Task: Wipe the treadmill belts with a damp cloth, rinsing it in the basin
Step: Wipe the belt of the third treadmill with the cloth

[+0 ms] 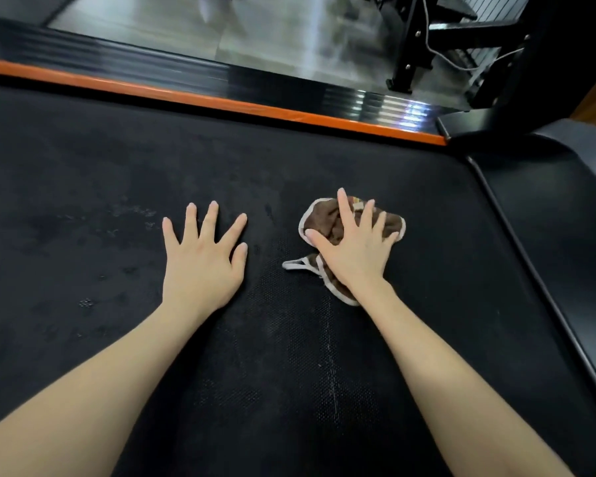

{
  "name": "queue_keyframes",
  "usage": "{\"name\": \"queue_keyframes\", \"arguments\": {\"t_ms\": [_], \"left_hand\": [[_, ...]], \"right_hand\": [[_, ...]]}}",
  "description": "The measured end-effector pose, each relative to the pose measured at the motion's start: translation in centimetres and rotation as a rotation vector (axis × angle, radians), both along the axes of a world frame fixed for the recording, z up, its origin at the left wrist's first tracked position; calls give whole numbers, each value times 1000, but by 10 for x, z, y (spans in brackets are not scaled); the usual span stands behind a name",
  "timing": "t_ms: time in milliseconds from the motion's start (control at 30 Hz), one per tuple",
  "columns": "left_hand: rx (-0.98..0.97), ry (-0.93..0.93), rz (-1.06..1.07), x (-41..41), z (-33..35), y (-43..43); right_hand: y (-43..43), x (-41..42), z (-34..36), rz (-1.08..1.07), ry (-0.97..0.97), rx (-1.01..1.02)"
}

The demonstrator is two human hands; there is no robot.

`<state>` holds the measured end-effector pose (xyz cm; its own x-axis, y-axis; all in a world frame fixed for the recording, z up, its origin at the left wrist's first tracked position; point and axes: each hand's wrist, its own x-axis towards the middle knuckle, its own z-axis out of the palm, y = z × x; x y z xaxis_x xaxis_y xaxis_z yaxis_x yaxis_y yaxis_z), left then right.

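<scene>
A crumpled brown cloth with pale grey-white edging [327, 220] lies on the black textured treadmill belt [83, 166], right of the belt's middle and nearer its right edge than its left. The right hand [355, 251] presses flat on top of the cloth, its fingers [344, 210] straight and spread, not curled round the fabric. Bunched folds show past the fingertips, and a trimmed corner of the cloth sticks out toward the left beside the heel of the hand.

The left hand [203, 259] rests palm down on the bare belt just left of the cloth, apart from it. Its fingers [210, 218] are also straight and fanned out, holding nothing. Both bare forearms reach in from the near edge of the belt.

Faint speckled marks [135, 211] sit on the belt left of the left hand, and a thin pale streak [331, 359] runs along the belt between the forearms.

Along the belt's far edge runs a narrow orange strip [186, 96], and beyond it a black ribbed side rail [117, 60]. A smooth black hood [565, 208] borders the belt's right edge. Past the rail lies a grey glossy floor [272, 39], where a black bolted metal frame [414, 43] stands near the far right corner with a thin white cable [427, 39] draped over it.
</scene>
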<state>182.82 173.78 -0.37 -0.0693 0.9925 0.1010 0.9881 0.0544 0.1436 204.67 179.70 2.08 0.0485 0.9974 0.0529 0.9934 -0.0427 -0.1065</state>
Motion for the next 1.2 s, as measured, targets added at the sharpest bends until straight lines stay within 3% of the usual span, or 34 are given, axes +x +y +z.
{"name": "queue_keyframes", "arguments": {"t_ms": [167, 400, 533, 667, 833, 1033, 1200], "left_hand": [[-2, 11, -11, 0, -2, 1], [47, 31, -19, -1, -6, 2], [35, 36, -19, -1, -5, 3], [-5, 24, -4, 0, -2, 1], [-40, 31, 12, 1, 0, 1], [-86, 27, -4, 0, 6, 0], [-124, 36, -18, -1, 9, -1]], "right_hand": [[45, -12, -4, 34, 75, -22], [183, -14, 1, -126, 113, -27], [199, -26, -3, -117, 98, -21], [149, -27, -3, 233, 144, 83], [16, -11, 3, 536, 308, 120], [-146, 22, 5, 828, 216, -65], [-190, 38, 19, 958, 138, -110]]}}
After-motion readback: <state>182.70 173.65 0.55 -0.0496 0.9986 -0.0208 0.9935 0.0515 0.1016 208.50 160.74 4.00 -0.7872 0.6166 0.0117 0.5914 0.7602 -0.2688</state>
